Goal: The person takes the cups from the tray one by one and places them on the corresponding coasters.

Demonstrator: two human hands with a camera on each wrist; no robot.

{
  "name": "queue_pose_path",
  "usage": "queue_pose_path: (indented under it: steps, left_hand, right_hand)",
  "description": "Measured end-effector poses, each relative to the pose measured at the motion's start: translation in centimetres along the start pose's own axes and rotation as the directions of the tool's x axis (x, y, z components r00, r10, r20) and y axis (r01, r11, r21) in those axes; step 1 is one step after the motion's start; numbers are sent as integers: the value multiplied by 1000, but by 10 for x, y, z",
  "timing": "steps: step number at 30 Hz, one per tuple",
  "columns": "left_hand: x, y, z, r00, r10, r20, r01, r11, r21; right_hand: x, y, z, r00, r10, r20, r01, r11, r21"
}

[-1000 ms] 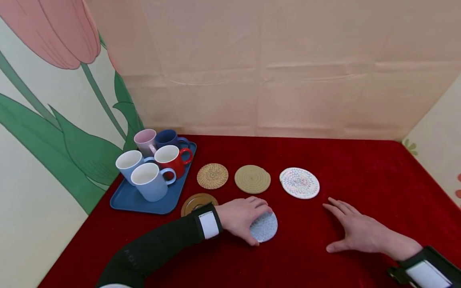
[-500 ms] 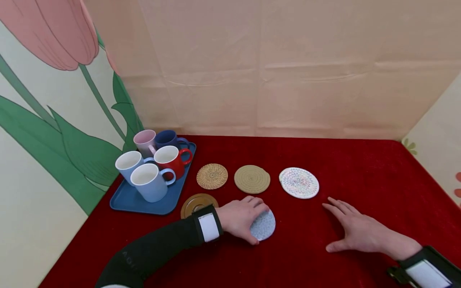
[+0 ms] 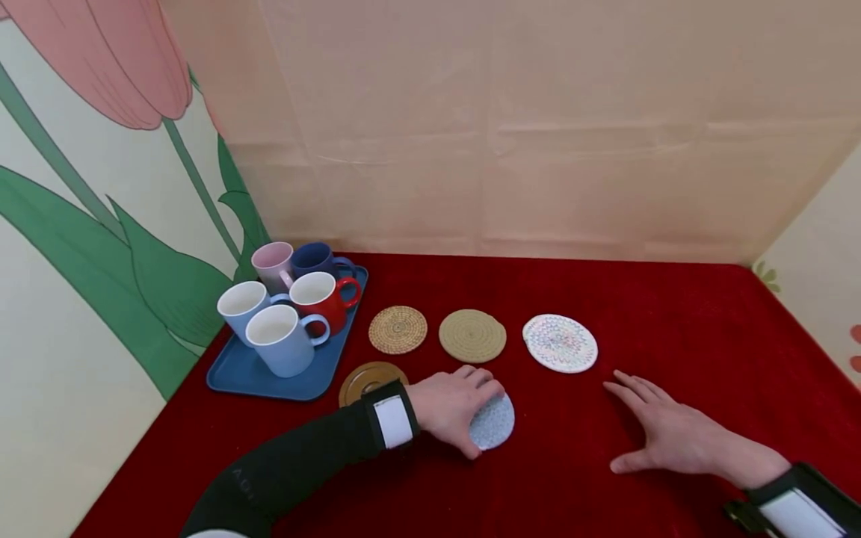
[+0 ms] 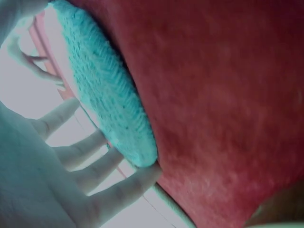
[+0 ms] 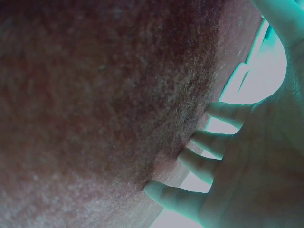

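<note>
In the head view, my left hand (image 3: 449, 409) spans a small round grey-blue coaster (image 3: 492, 423) on the red cloth, fingers along its far side and thumb at its near side. The left wrist view shows the same coaster (image 4: 107, 90) as a woven disc lying flat, with fairly straight fingertips right at its edge. The hand covers its left part. To the right, my right hand (image 3: 666, 426) rests on the cloth with spread fingers and holds nothing. Its fingertips (image 5: 156, 190) touch the cloth in the right wrist view. A white patterned coaster (image 3: 560, 343) lies just beyond it.
A tan woven coaster (image 3: 397, 329) and a beige one (image 3: 472, 335) lie in the back row. A brown round disc (image 3: 370, 373) is partly behind my left wrist. At the left stands a blue tray (image 3: 262, 384) with several mugs, including a red one (image 3: 323, 310).
The grey-blue coaster has shifted slightly left under my left hand since the first frame. The right hand stays where it was.
</note>
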State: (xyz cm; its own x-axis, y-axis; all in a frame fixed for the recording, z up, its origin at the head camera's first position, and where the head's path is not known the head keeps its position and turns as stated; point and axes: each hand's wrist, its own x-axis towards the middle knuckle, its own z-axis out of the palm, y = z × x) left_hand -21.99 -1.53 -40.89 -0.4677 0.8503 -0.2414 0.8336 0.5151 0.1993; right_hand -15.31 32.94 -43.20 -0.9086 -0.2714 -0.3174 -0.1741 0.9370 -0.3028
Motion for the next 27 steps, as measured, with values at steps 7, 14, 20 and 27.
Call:
queue_pose_path:
  steps: [7,14,20,27]
  left_hand:
    - [-3,-9,-4,999,27,42,-27,1000,-13]
    - [-6,-13,-4,999,30,23,-29,999,-19]
    - [-6,-13,-4,1000,23,18,-22,999,-31]
    - [-4,-11,-1,1000,4,1,-4,1000,-10]
  right_hand:
    - [0,0,0,1000,4,7,-4,1000,4]
    - [1,1,0,1000,4,8,-4,1000,8]
    - [0,2,1,1000,-5,-4,5,1000,10]
    - [0,3,2,1000,-13,-11,13,1000,9]
